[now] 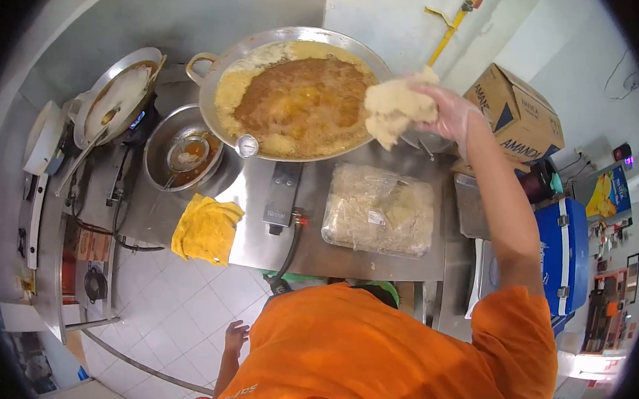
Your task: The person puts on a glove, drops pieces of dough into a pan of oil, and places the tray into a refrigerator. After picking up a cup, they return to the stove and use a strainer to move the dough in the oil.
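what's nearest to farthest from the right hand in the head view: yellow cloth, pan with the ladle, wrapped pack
1. wrapped pack, below the right hand in view
2. yellow cloth, left of the pack
3. pan with the ladle, far left

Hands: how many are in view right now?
2. The right hand holds pale food by the big pan's right rim; the left hand hangs low beside the orange shirt. No others show, though some could be hidden.

The cardboard box (505, 127) reads "AMANDA", the burner panel (281, 197) "Rinnai".
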`<act>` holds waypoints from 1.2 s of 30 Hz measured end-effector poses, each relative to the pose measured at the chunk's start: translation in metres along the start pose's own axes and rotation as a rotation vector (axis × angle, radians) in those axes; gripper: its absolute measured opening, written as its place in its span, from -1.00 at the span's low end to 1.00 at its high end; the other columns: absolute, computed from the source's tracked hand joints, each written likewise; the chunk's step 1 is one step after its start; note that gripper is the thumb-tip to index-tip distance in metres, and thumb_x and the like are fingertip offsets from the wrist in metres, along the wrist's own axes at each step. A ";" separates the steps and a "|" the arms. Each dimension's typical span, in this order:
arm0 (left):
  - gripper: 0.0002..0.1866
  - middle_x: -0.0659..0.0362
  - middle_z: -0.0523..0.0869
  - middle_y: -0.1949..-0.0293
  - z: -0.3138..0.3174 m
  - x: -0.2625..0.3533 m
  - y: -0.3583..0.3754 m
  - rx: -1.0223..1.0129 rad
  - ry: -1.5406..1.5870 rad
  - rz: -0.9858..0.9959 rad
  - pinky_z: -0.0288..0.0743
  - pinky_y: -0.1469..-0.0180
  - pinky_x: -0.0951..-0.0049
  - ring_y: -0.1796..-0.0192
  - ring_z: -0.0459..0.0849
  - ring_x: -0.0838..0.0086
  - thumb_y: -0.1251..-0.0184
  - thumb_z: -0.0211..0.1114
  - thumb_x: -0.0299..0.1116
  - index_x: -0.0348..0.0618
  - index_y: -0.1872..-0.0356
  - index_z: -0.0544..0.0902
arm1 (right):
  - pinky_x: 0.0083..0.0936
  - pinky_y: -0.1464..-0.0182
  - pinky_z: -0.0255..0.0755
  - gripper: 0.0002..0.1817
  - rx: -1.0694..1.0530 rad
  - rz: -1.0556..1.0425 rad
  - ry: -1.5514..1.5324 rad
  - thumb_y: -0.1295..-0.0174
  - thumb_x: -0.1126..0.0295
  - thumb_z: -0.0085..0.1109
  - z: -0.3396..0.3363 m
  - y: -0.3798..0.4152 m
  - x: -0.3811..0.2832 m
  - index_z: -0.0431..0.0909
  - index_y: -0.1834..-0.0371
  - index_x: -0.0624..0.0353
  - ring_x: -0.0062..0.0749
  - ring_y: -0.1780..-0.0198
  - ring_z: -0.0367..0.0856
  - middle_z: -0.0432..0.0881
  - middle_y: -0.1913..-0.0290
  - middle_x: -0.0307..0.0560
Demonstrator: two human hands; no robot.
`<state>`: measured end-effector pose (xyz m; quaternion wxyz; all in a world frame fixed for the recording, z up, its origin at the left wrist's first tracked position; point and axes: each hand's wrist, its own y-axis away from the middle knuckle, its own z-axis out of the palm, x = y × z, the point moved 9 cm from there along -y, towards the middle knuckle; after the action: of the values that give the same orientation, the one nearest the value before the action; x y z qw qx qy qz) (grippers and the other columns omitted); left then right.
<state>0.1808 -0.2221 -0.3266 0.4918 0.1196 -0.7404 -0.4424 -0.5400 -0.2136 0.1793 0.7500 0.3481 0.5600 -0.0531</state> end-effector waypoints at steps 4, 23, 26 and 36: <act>-0.57 -0.02 0.70 -0.01 -0.001 0.000 -0.011 -0.042 0.053 0.004 0.58 0.05 0.26 0.06 0.70 0.33 -0.31 0.09 -0.56 -0.19 -0.23 0.44 | -0.38 0.04 0.61 -0.38 -0.018 -0.198 0.551 -0.30 0.10 0.25 0.072 -0.051 -0.038 0.36 -0.33 0.20 -0.36 -0.23 0.52 0.48 -0.28 -0.10; -0.60 -0.04 0.70 -0.04 -0.046 -0.068 0.035 0.046 0.016 -0.164 0.59 0.09 0.20 0.12 0.73 0.31 -0.34 0.10 -0.52 -0.18 -0.21 0.45 | -0.27 0.18 0.56 -0.28 -0.193 -0.150 1.823 0.09 0.06 0.55 0.139 -0.128 0.000 0.56 -0.13 0.22 -0.18 0.21 0.70 0.73 0.25 0.01; -0.59 -0.03 0.70 -0.03 -0.041 -0.062 0.031 0.046 0.017 -0.148 0.59 0.07 0.19 0.11 0.73 0.29 -0.33 0.07 -0.53 -0.17 -0.21 0.46 | -0.23 0.13 0.57 -0.38 -0.054 -0.166 1.804 0.05 0.09 0.51 0.130 -0.108 -0.008 0.61 -0.05 0.20 -0.12 0.16 0.72 0.74 0.21 0.04; -0.64 0.01 0.72 0.01 -0.025 -0.041 0.025 0.033 0.112 -0.086 0.59 0.09 0.26 0.09 0.73 0.33 -0.35 0.03 -0.48 -0.22 -0.16 0.47 | -0.14 0.01 0.54 -0.38 0.176 -0.249 2.156 -0.08 -0.17 0.32 0.108 -0.156 -0.019 0.71 0.09 0.21 -0.03 0.04 0.72 0.74 0.12 0.08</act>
<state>0.2282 -0.1966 -0.3296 0.5107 0.1840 -0.7132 -0.4436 -0.5337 -0.3991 0.1380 -0.1739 0.2048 0.9491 0.1647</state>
